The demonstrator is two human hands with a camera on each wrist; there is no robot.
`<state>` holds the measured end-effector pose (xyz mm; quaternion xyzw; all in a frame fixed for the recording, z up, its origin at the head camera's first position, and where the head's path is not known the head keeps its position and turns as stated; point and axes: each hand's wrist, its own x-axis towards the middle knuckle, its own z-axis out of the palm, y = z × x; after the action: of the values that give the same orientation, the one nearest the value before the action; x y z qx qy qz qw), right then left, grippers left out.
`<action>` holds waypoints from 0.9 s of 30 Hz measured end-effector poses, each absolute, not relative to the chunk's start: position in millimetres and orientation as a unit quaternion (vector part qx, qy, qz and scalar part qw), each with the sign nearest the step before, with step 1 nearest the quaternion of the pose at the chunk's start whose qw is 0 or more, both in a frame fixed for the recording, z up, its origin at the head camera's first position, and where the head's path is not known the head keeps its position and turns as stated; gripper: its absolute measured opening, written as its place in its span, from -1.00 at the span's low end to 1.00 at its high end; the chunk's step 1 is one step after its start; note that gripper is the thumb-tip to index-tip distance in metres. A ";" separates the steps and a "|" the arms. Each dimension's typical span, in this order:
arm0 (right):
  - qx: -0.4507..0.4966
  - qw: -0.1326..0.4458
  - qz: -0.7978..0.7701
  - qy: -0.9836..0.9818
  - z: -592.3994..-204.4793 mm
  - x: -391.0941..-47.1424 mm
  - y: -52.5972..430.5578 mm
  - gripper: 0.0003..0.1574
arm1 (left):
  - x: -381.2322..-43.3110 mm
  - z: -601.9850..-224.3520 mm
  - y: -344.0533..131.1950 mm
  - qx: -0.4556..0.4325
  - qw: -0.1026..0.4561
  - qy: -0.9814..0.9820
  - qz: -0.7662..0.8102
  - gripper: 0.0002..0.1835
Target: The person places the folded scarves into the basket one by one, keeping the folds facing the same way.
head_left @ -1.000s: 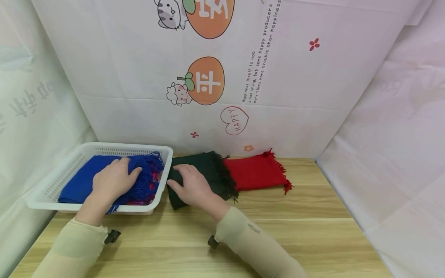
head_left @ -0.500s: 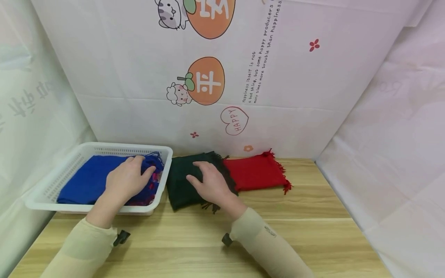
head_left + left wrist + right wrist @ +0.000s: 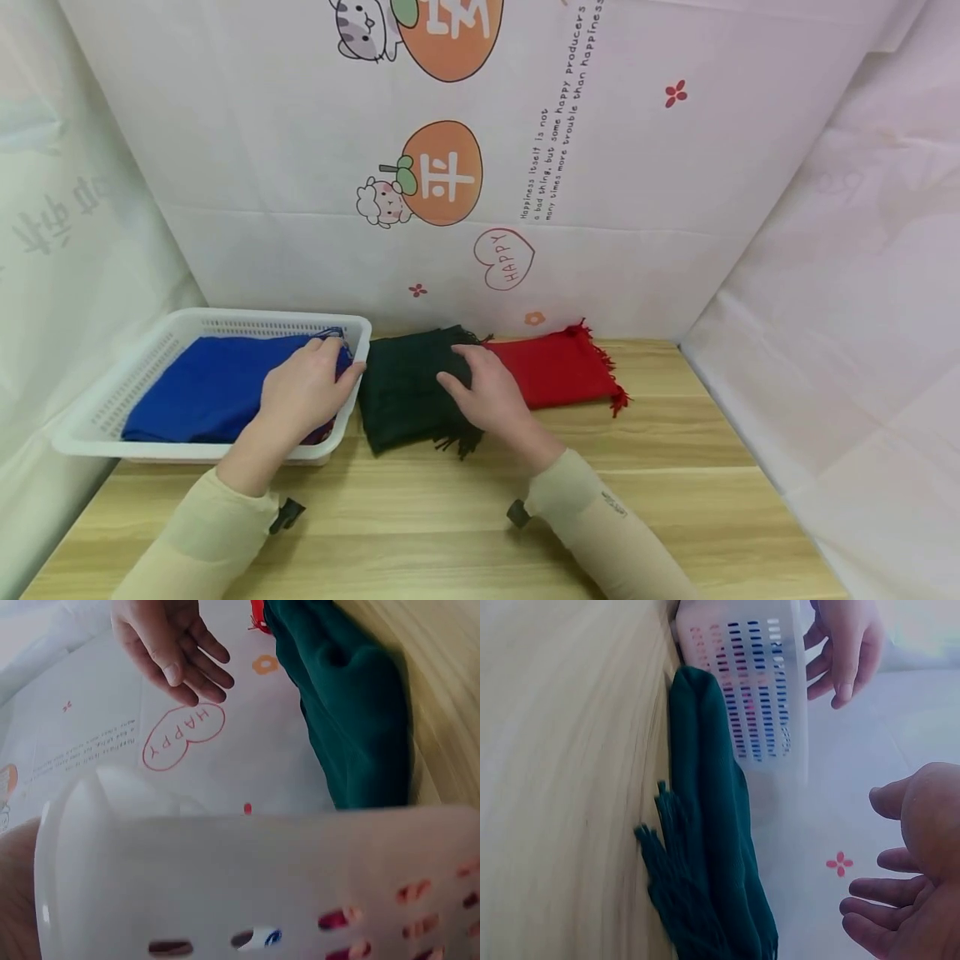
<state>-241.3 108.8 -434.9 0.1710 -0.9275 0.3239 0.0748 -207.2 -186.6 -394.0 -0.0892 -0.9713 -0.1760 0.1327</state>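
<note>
In the foreground, a wooden table [image 3: 420,533] is seen. The left hand [image 3: 303,387], fingers relaxed and nothing grasped, is poised over a white basket [image 3: 180,451] in which folded blue cloth [image 3: 210,383] is laid. The right hand [image 3: 495,396], likewise released, is suspended above fringed green cloth [image 3: 405,387], adjoined by red cloth [image 3: 558,371] before a printed backdrop [image 3: 300,250].

The left hand [image 3: 306,392] hides the blue cloth's [image 3: 210,387] end inside the basket [image 3: 150,450]; the dark red thing [image 3: 322,432] there shows too little for me to name. Right of the basket, the right hand [image 3: 493,396] covers much of where the green cloth [image 3: 405,387] meets the red cloth [image 3: 558,371]. Left of the basket, the wall writing [image 3: 52,221] is too blurred to read. Above the basket, the head view's top edge crops an orange fruit [image 3: 450,62].
</note>
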 end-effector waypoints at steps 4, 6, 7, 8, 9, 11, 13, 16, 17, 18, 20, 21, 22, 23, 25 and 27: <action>0.162 0.077 0.325 -0.929 -432.6 -242.4 117.6 -0.20 | -207.2 -395.8 -176.0 -0.099 0.129 -0.970 -0.181 -0.38; 0.158 0.079 0.326 -0.929 -432.2 -243.5 122.5 -0.20 | -206.6 -396.2 -170.1 -0.104 0.128 -0.970 -0.181 -0.37; 0.158 0.081 0.326 -0.928 -432.2 -244.2 125.0 -0.21 | -206.4 -396.5 -167.4 -0.106 0.130 -0.969 -0.180 -0.37; 0.157 0.082 0.326 -0.929 -432.2 -244.8 127.7 -0.21 | -206.5 -396.8 -165.0 -0.108 0.132 -0.969 -0.180 -0.37; 0.155 0.084 0.326 -0.929 -432.1 -245.2 130.2 -0.21 | -206.7 -397.4 -162.9 -0.110 0.135 -0.969 -0.177 -0.37; 0.152 0.087 0.325 -0.929 -431.9 -245.7 135.2 -0.20 | -206.3 -397.5 -158.9 -0.113 0.138 -0.968 -0.177 -0.38; 0.152 0.090 0.325 -0.929 -431.7 -246.1 140.3 -0.21 | -206.0 -397.1 -155.9 -0.114 0.138 -0.968 -0.177 -0.37; 0.148 0.094 0.324 -0.930 -431.8 -247.1 148.1 -0.22 | -205.9 -394.6 -151.2 -0.118 0.133 -0.967 -0.181 -0.37; 0.147 0.096 0.324 -0.930 -431.9 -247.4 150.8 -0.22 | -206.2 -393.5 -149.6 -0.119 0.130 -0.967 -0.182 -0.37; 0.145 0.096 0.324 -0.930 -432.3 -248.0 153.4 -0.23 | -206.9 -392.8 -148.3 -0.121 0.130 -0.967 -0.182 -0.37; 0.143 0.098 0.325 -0.930 -432.8 -249.0 158.6 -0.24 | -208.2 -391.1 -145.1 -0.124 0.128 -0.967 -0.182 -0.37; 0.142 0.098 0.325 -0.930 -432.9 -249.3 161.1 -0.24 | -209.1 -390.9 -143.6 -0.124 0.128 -0.967 -0.182 -0.37; 0.140 0.099 0.324 -0.930 -433.6 -250.0 163.8 -0.25 | -210.0 -391.0 -142.0 -0.125 0.126 -0.967 -0.182 -0.37; 0.139 0.100 0.325 -0.930 -434.1 -250.7 166.5 -0.25 | -210.6 -391.2 -140.2 -0.126 0.124 -0.967 -0.182 -0.37; 0.133 0.099 0.323 -0.932 -435.2 -252.0 172.0 -0.24 | -211.6 -391.7 -136.0 -0.130 0.120 -0.967 -0.183 -0.37; 0.123 0.098 0.318 -0.935 -436.3 -253.2 177.9 -0.23 | -212.5 -392.6 -131.2 -0.134 0.116 -0.967 -0.184 -0.36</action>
<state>-253.2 177.9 -436.3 0.1232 -0.9350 0.3178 0.0977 -212.5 -131.2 -392.6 -0.1343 -0.9667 -0.1845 0.1161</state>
